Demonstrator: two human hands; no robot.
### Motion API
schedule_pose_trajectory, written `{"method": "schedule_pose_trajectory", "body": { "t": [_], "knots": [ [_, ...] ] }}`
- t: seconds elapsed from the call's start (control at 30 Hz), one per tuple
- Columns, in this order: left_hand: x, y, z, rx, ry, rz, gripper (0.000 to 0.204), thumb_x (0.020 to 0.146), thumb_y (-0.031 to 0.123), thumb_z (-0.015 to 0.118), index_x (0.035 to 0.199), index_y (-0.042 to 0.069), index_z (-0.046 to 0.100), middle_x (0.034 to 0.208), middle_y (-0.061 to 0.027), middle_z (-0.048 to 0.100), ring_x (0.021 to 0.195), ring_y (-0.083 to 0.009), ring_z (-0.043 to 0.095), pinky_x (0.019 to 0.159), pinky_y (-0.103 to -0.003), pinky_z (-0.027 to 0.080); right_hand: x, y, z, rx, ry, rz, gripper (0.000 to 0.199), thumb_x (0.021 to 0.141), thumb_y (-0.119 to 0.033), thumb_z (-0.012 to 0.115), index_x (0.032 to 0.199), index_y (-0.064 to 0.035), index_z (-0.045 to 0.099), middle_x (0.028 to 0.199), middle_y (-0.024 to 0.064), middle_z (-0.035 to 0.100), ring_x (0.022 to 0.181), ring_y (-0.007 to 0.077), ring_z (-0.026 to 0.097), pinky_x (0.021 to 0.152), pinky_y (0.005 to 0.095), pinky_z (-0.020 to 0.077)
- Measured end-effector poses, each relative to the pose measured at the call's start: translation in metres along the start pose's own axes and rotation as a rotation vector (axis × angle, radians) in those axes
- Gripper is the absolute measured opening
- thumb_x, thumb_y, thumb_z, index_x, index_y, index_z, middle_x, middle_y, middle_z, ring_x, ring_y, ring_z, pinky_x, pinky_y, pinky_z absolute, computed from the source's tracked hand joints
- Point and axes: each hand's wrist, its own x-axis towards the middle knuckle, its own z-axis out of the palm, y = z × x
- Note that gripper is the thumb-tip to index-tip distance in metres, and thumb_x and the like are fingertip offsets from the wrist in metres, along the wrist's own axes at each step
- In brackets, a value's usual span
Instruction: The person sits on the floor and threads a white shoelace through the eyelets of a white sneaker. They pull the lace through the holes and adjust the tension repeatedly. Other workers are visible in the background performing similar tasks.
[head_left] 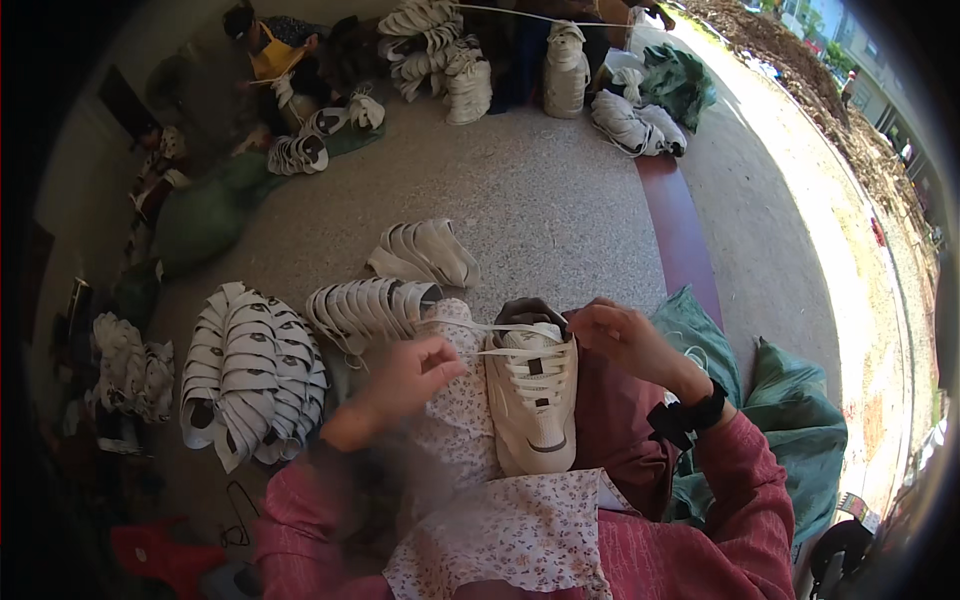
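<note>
Hard daylight pouring in from two o'clock, gravel there washed out, shade deepening toward nine, left hand (408, 374) motion-blurred, black fisheye vignette curling every corner

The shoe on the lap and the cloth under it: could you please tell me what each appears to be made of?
The shoe looks like off-white synthetic leather with a matte finish: smooth stitched panels with little shine, though real leather cannot be ruled out. Its lace, pulled between the left hand and the right hand, looks like flat woven textile. The cloth looks like thin cotton-like fabric: small floral print, soft folds.
</note>
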Motion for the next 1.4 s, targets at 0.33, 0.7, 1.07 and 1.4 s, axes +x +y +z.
{"method": "schedule_pose_trajectory", "body": {
  "t": [0.33, 0.7, 1.07, 1.4],
  "knots": [
    [-0.017, 0.008, 0.052, -0.587, -0.306, -0.319, 0.037, 0.098, 0.024, 0.064, 0.126, 0.006, 0.047, 0.081, 0.0011, 0.056, 0.066, -0.0082, 0.057, 0.059, -0.022, 0.048, 0.013, -0.008, 0.007, -0.149, -0.160, -0.179, 0.011, 0.089, -0.010, 0.066, 0.097, -0.0039, 0.064, 0.094, 0.0120, 0.056, 0.090, 0.0292, 0.061, 0.078, 0.0375, 0.0490],
    [0.013, -0.014, 0.030, -1.335, 0.053, -0.022, 0.024, 0.103, 0.025, 0.055, 0.117, 0.005, 0.055, 0.076, 0.0018, 0.051, 0.061, -0.0087, 0.051, 0.052, -0.024, 0.045, 0.014, -0.044, -0.012, -0.597, -0.315, -0.229, 0.016, 0.090, -0.016, 0.065, 0.094, -0.0038, 0.056, 0.093, 0.0126, 0.056, 0.088, 0.0354, 0.061, 0.079, 0.0428, 0.0472],
    [-0.008, -0.016, -0.043, -0.994, 0.403, 0.182, 0.031, 0.104, 0.031, 0.053, 0.114, 0.002, 0.060, 0.072, 0.0042, 0.049, 0.059, -0.0063, 0.050, 0.050, -0.024, 0.041, 0.028, -0.032, -0.012, -0.264, -0.215, -0.045, 0.013, 0.090, -0.018, 0.068, 0.093, -0.0063, 0.064, 0.079, 0.0069, 0.067, 0.069, 0.0248, 0.065, 0.066, 0.0345, 0.0506],
    [-0.012, -0.030, -0.054, -1.208, 0.836, 0.006, 0.029, 0.101, 0.028, 0.058, 0.116, 0.003, 0.063, 0.081, 0.0018, 0.059, 0.068, -0.0099, 0.054, 0.072, -0.027, 0.048, 0.021, -0.033, -0.010, -0.417, -0.148, -0.131, 0.011, 0.087, -0.016, 0.068, 0.088, -0.0050, 0.069, 0.086, 0.0102, 0.064, 0.076, 0.0296, 0.064, 0.069, 0.0388, 0.0510]
  ]
}}
